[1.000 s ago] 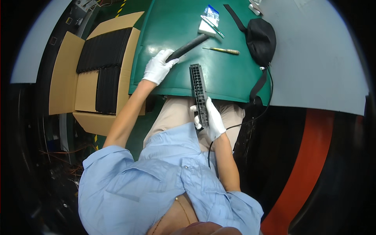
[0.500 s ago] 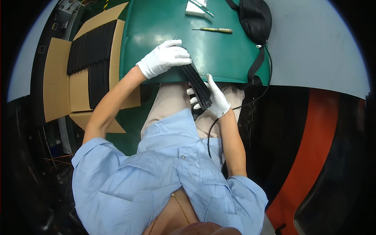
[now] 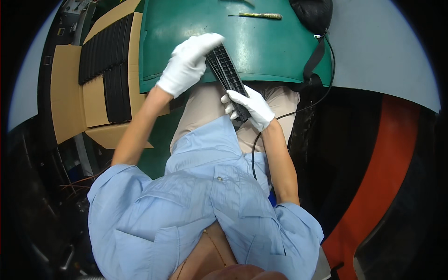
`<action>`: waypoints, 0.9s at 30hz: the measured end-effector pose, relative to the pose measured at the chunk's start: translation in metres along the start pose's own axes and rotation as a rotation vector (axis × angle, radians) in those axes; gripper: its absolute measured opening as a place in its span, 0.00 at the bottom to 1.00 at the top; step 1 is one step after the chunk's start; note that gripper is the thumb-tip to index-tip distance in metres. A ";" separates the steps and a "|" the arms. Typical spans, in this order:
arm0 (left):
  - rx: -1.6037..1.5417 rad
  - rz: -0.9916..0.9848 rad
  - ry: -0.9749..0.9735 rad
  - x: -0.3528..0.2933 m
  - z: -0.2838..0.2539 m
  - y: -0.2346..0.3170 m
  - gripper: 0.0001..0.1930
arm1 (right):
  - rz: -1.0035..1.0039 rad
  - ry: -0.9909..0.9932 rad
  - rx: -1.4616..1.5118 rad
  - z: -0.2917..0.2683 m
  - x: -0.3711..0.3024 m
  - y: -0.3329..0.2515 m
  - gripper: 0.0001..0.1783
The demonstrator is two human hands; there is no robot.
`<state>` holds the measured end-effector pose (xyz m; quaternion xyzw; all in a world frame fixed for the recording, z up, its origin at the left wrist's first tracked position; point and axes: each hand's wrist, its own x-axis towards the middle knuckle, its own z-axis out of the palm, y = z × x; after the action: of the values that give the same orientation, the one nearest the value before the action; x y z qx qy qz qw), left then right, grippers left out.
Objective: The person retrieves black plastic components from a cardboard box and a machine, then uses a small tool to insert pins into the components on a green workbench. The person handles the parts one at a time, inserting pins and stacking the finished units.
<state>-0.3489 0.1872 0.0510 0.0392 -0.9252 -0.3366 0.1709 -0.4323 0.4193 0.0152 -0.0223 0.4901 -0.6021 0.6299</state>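
Observation:
A long black plastic piece with a grid of ribbed cells (image 3: 229, 70) is held at a slant over my lap, by the table's near edge. My left hand (image 3: 186, 63), in a white glove, is closed round its upper end, with the fingers slightly blurred. Around the lower end wraps my right hand (image 3: 254, 108), also white-gloved, its thumb lying across the piece. Its open cells face up. A second dark strip seems to run along its left side; I cannot tell whether it is a separate part.
At the left an open cardboard box (image 3: 67, 93) holds rows of similar black pieces (image 3: 105, 51). On the green table mat (image 3: 182, 21) lie a thin screwdriver (image 3: 256, 16) and, to the right, a black bag (image 3: 315, 14). A black cable (image 3: 333, 70) runs from the bag toward my body.
The black piece has turned so its gridded face shows. My left hand has shifted round its upper end, and my right thumb now lies over it. The whole view has shifted slightly.

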 end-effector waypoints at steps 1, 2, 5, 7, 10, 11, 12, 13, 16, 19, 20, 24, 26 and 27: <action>0.002 -0.186 0.210 -0.009 0.001 0.018 0.30 | -0.010 0.032 -0.042 0.006 -0.005 -0.001 0.16; -0.103 -0.368 0.357 -0.014 0.003 0.021 0.29 | -0.027 0.033 -0.042 0.009 -0.009 -0.001 0.17; -0.667 -0.727 0.631 -0.033 0.013 0.020 0.31 | -0.050 -0.017 -0.127 0.026 -0.024 -0.005 0.18; -1.154 -0.830 0.649 -0.041 0.015 0.036 0.30 | 0.001 -0.050 -0.235 0.035 -0.030 -0.007 0.20; -1.707 -0.848 0.655 -0.039 0.020 0.042 0.23 | 0.034 -0.105 -0.265 0.043 -0.038 -0.010 0.25; -1.808 -0.780 0.668 -0.043 0.023 0.034 0.21 | 0.044 -0.145 -0.257 0.040 -0.039 -0.009 0.25; -1.782 -0.735 0.705 -0.040 0.021 0.039 0.20 | 0.024 -0.145 -0.117 0.041 -0.042 -0.009 0.26; -1.809 -0.693 0.697 -0.042 0.021 0.039 0.20 | 0.003 -0.143 0.023 0.041 -0.045 -0.008 0.27; -1.849 -0.638 0.717 -0.048 0.015 0.044 0.21 | -0.054 -0.167 0.163 0.037 -0.051 0.001 0.41; -1.810 -0.685 0.763 -0.054 0.015 0.048 0.25 | -0.016 -0.102 0.202 0.045 -0.057 0.000 0.50; -1.796 -0.693 0.765 -0.056 0.017 0.048 0.25 | -0.011 -0.086 0.228 0.046 -0.059 -0.001 0.50; -1.769 -0.728 0.784 -0.062 0.017 0.047 0.21 | 0.027 -0.100 0.267 0.046 -0.057 0.004 0.50; -1.782 -0.737 0.786 -0.065 0.017 0.046 0.19 | 0.030 -0.138 0.286 0.044 -0.054 0.009 0.51; -1.789 -0.733 0.778 -0.065 0.017 0.044 0.19 | 0.028 -0.158 0.295 0.044 -0.054 0.011 0.51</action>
<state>-0.2919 0.2441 0.0480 0.2825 -0.1505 -0.8947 0.3114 -0.3853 0.4399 0.0631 0.0300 0.3453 -0.6551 0.6714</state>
